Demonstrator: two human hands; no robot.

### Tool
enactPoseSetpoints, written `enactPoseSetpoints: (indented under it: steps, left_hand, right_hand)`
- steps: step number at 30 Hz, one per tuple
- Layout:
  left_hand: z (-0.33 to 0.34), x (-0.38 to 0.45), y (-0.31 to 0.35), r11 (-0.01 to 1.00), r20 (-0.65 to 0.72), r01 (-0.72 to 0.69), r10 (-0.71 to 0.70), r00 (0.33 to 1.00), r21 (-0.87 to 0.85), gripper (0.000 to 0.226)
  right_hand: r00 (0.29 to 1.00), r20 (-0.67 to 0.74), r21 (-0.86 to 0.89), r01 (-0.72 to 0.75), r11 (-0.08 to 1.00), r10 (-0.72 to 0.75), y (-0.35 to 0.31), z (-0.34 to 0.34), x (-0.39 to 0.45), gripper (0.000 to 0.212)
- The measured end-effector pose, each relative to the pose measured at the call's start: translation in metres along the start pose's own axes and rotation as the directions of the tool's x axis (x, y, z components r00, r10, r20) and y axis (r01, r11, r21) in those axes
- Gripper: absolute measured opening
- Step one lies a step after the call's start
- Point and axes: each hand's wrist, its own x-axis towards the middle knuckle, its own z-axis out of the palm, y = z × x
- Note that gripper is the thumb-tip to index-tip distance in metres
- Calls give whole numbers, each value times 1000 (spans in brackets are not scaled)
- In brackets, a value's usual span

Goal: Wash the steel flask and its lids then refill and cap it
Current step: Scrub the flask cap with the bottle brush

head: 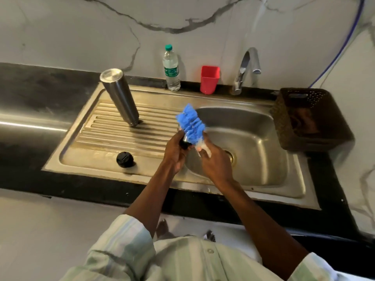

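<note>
Left of my hands point(176, 153) the ribbed drainboard point(113, 136) lies open between the upturned flask point(119, 96) beyond and the black lid point(125, 159) nearer me. Right of them the sink bowl point(261, 142) is free down to the drain, hemmed by the brown basket point(312, 118), with the tap point(246, 67), red cup point(210, 79) and water bottle point(171, 67) standing beyond

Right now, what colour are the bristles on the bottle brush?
Bright blue; the bottle brush shows clearly in the head view, above both hands.
</note>
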Motion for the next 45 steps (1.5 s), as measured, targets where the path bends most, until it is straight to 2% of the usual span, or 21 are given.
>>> enactPoseSetpoints:
  steps: [2,3,7,11,13,15,17,19,20,24,28,33,37,41,44,45]
  left_hand:
    - [9,6,-1,1000,4,16,-16,1000,21,31]
    - [11,9,0,999,-2,25,-25,1000,24,36]
    - [13,22,5,997,38,54,-56,998,52,44]
    - [20,29,14,999,52,33,-34,998,25,51]
    - [20,39,19,1000,66,17,-18,998,12,47]
    - [19,47,24,999,89,20,-23,996,31,53]
    - [19,50,25,998,94,36,-41,995,57,62]
    - [19,56,24,996,79,44,-50,996,76,58]
    - [19,58,25,996,74,44,-50,996,81,55]
    - [22,72,29,997,40,45,-47,998,57,36]
    - [28,77,29,994,-3,55,-55,998,97,43]
    - [28,83,31,997,-60,42,-38,997,63,30]
    - [29,81,25,999,-45,41,-39,998,28,45]
    - [27,80,25,999,-47,51,-51,998,-2,26]
    - [25,79,25,998,-9,61,-61,998,-5,27]
    - [24,78,25,998,2,65,-65,998,-11,26]
  right_hand:
    - [991,-15,61,-131,990,132,3,-7,12,56]
    - [988,-11,63,-151,987,151,3,-9,14,54]
    - [998,-18,14,-56,998,56,-1,-7,15,55]
    - [974,-51,130,-214,968,222,3,-5,33,51]
    - [982,-53,88,-176,980,181,-3,-1,31,53]
    - [993,-61,69,-93,993,97,-6,6,27,56]
    - [988,-75,133,-126,983,137,-3,9,38,52]
    - [974,-54,214,-205,955,221,-1,8,53,44]
    - [974,-60,215,-200,956,217,-2,8,56,44]
    - [996,-67,61,-56,997,60,-11,17,56,55]
    - [977,-54,117,-200,973,207,-1,16,81,39]
    - [998,-67,33,-17,999,20,-3,16,67,56]
    - [982,-72,163,-159,974,173,5,13,76,44]
    - [998,-47,97,-32,995,36,1,17,66,52]
    - [987,-5,188,-158,969,162,8,15,74,42]
    - [988,-6,174,-151,973,155,8,16,75,42]
